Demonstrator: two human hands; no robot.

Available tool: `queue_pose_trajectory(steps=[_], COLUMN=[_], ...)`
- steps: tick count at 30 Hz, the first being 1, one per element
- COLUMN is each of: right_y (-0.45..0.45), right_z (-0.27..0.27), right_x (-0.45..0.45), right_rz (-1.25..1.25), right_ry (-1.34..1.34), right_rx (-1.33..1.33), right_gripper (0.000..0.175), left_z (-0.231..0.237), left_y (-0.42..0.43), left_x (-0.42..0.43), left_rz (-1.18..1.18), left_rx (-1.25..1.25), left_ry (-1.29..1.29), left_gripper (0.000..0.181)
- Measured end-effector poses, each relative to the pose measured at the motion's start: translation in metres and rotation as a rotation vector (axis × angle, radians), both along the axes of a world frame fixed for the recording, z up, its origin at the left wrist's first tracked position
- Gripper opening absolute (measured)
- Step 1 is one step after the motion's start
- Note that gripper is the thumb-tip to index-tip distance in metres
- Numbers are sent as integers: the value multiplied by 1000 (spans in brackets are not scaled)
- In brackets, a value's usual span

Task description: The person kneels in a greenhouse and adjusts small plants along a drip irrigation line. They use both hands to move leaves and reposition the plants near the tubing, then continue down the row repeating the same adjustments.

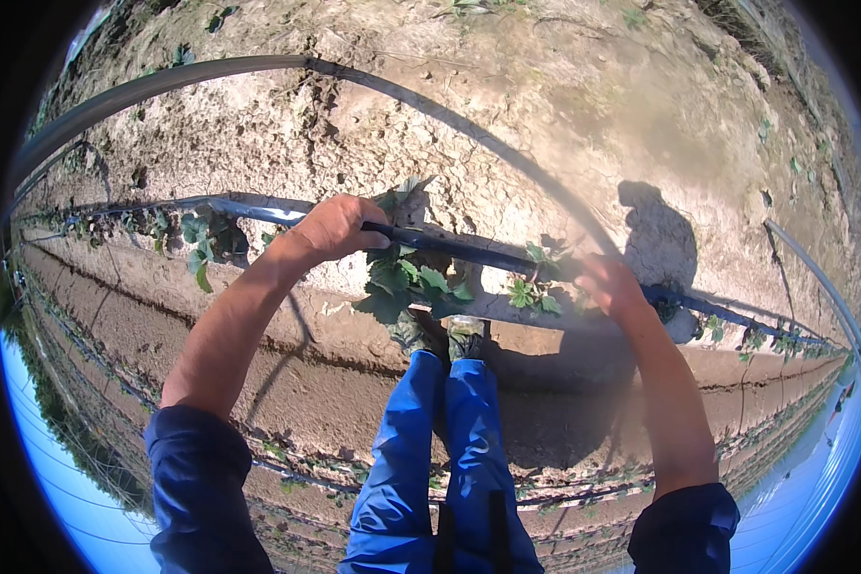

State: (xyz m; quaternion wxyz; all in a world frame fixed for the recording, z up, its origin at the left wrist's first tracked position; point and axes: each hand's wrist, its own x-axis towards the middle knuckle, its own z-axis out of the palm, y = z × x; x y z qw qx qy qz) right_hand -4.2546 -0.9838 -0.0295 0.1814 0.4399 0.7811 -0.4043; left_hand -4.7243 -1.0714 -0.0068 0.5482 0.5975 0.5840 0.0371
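Note:
A black plastic irrigation hose (pixel 459 247) runs across the raised soil bed in front of me, glossy and flattened toward the left. My left hand (pixel 341 226) is closed around it, thumb pointing right along the top. Farther right, my right hand (pixel 606 283) is wrapped on the same hose, its fingers blurred by motion. Between the hands, a broad-leaved plant that looks like strawberry (pixel 409 283) grows just below the hose. A smaller plant (pixel 531 290) with bright green young leaves stands near my right hand. Another leafy plant (pixel 204 237) sits left of my left hand.
A metal hoop pipe (pixel 165 79) arches over the upper left; a dark curved band, perhaps its shadow, continues toward my right hand. Another hoop pipe (pixel 818 276) rises at right. My shoes (pixel 466 337) stand in the furrow (pixel 316 366) against the bed's edge. More planted rows lie behind.

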Motion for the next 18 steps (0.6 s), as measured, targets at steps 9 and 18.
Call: queue_pose_trajectory(steps=[9, 18], right_y=[-6, -1], right_z=[-11, -1], right_x=[9, 2], right_rz=[-12, 31], right_ry=[83, -118], right_rx=[78, 7], right_gripper=[26, 25], left_z=[-17, -20], left_y=[38, -25], left_x=[-5, -14], left_rz=[-82, -287], left_rx=[170, 88], left_ry=[190, 358], left_gripper=[16, 37])
